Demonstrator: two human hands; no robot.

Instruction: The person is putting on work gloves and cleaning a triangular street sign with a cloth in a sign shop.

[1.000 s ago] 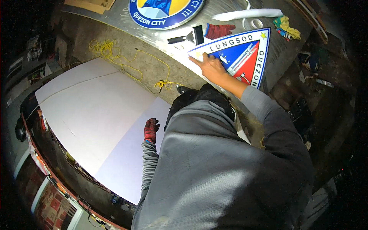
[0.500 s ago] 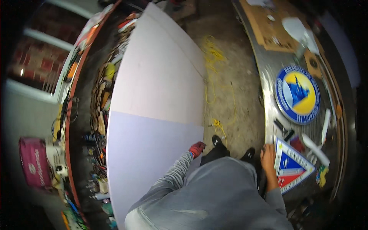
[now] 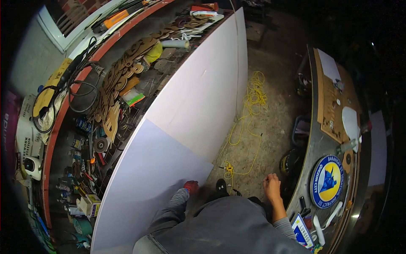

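Observation:
A large pale board (image 3: pixel 196 91) with a bluish near section (image 3: pixel 148 156) stretches along my left side. My left hand (image 3: pixel 191 186), in a red glove, is at the board's right edge near my body. Its fingers look curled; whether they grip the edge is hidden. My bare right hand (image 3: pixel 272 186) hovers over the gap between board and right-hand bench, its fingers loosely bent and nothing visible in them. Nearest it on that bench are a round blue-and-yellow emblem sign (image 3: pixel 327 182) and a partly hidden triangular sign (image 3: pixel 301 232).
Left of the board, a cluttered shelf holds brown cut-out shapes (image 3: pixel 122 72), a grinding disc (image 3: pixel 101 144) and several tools. A yellow cord (image 3: pixel 256 95) lies coiled on the floor ahead. The right bench (image 3: pixel 311 156) also carries a brown board (image 3: pixel 334 112) and a glass bottle (image 3: pixel 347 146).
My view has swung to the left, showing more of the shelf. My right hand has come off the right bench's edge and the triangular sign. My left hand stays beside the board's edge.

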